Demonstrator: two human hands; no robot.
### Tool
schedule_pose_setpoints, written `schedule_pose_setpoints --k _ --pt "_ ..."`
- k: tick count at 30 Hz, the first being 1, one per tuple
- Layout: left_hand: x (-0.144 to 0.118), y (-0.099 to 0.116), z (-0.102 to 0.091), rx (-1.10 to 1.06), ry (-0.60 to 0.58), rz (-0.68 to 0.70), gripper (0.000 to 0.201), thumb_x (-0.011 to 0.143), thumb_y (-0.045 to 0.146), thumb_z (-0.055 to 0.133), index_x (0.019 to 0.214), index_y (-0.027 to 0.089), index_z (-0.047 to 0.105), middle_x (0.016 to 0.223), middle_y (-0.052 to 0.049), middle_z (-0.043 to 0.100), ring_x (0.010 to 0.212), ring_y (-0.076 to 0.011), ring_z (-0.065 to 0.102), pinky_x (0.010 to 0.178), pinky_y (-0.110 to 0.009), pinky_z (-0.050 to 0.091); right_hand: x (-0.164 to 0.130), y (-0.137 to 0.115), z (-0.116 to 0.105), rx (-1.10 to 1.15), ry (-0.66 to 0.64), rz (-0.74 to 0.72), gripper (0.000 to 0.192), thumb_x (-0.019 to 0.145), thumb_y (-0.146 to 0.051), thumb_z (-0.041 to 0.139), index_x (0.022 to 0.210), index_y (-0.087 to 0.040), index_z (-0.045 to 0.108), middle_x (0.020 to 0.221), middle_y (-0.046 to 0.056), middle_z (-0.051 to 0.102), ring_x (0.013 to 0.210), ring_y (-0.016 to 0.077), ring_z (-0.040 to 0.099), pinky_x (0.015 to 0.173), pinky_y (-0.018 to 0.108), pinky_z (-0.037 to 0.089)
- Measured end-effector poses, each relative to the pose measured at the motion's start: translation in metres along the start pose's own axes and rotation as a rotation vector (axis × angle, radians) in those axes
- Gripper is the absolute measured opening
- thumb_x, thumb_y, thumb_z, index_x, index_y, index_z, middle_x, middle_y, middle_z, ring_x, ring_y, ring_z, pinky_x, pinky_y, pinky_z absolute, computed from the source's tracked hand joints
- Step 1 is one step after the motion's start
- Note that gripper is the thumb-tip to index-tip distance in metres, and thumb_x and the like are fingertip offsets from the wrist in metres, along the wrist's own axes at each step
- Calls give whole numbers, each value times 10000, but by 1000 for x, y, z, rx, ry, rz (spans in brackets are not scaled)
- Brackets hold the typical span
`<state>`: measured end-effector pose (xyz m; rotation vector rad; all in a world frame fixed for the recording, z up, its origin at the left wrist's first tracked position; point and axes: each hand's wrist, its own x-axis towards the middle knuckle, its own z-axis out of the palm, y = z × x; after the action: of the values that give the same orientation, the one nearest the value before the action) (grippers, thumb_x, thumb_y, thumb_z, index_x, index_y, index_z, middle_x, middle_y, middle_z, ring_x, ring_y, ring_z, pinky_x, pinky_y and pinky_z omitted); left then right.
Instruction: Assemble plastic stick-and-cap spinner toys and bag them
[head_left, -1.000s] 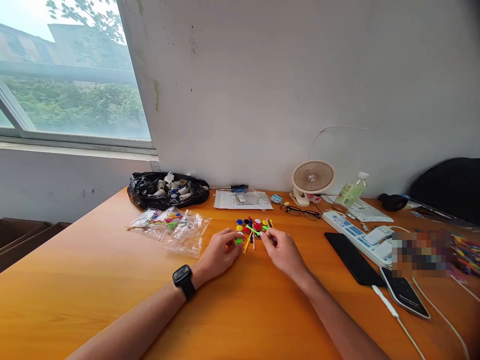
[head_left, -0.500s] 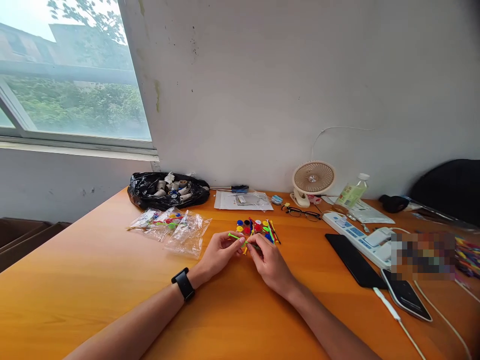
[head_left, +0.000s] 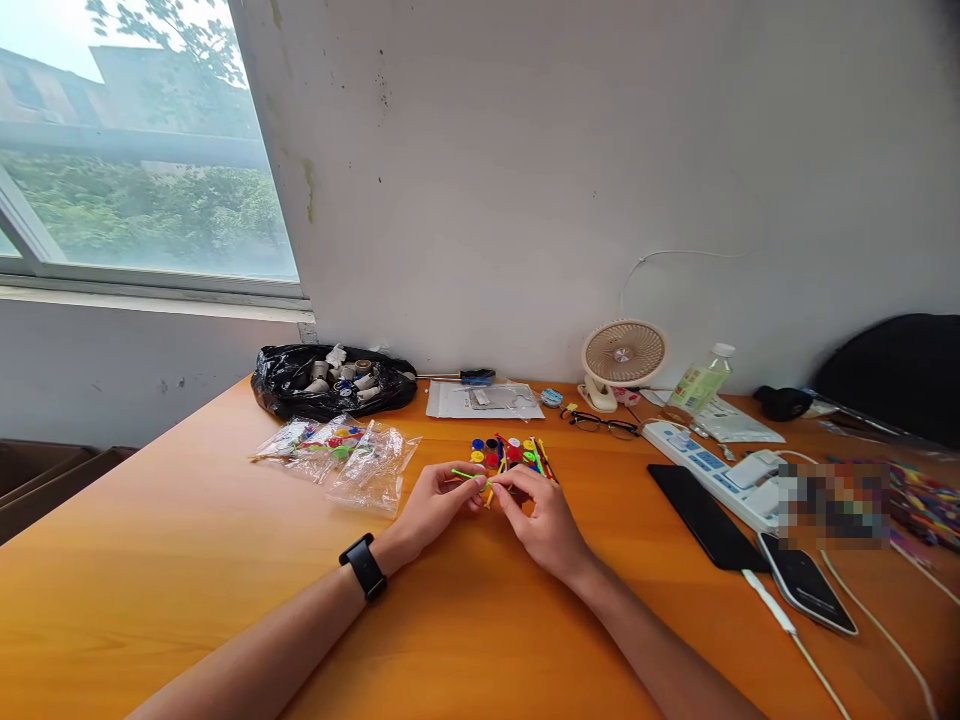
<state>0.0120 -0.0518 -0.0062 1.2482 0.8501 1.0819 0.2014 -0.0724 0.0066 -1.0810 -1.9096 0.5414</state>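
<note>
Fingers of my left hand [head_left: 441, 505] are clamped on a slim green plastic stick [head_left: 463, 474], its free end pointing left. Fingers of my right hand [head_left: 546, 522] pinch at its other end; the exact contact is hidden between the fingertips. The stick is just above the tabletop [head_left: 450, 640], on the near side of the small coloured discs. A yellow stick [head_left: 489, 499] lies below my fingertips. Further right: a red disc [head_left: 514, 455] and a yellow disc [head_left: 529, 445]. Clear plastic bags [head_left: 375, 475] lie left of my left hand.
</note>
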Motion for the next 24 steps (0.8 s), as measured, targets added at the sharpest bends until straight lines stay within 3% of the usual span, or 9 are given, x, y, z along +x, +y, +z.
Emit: schedule_pose_setpoints --k 4,15,24 --pt "0 -3 0 -13 -7 -9 471 792 475 842 1069 104 757 781 -59 742 718 -150 666 731 -265 549 1 5 3 80 9 54 183 990 -307 606 908 -205 734 884 48 706 799 193 650 723 284 492" --pt "0 -13 -2 60 -29 63 473 824 478 817 1131 124 752 1000 -127 799 907 -237 733 848 -328 567 3 9 3 207 -17 143 188 947 -354 648 902 -193 734 870 46 709 777 189 635 695 286 479" --pt "2 -13 -4 125 -17 126 401 822 423 827 1108 148 769 1087 -123 792 933 -242 750 851 -330 586 5 12 3 275 -46 223 214 910 -390 677 857 -183 699 817 36 687 737 181 602 677 288 462"
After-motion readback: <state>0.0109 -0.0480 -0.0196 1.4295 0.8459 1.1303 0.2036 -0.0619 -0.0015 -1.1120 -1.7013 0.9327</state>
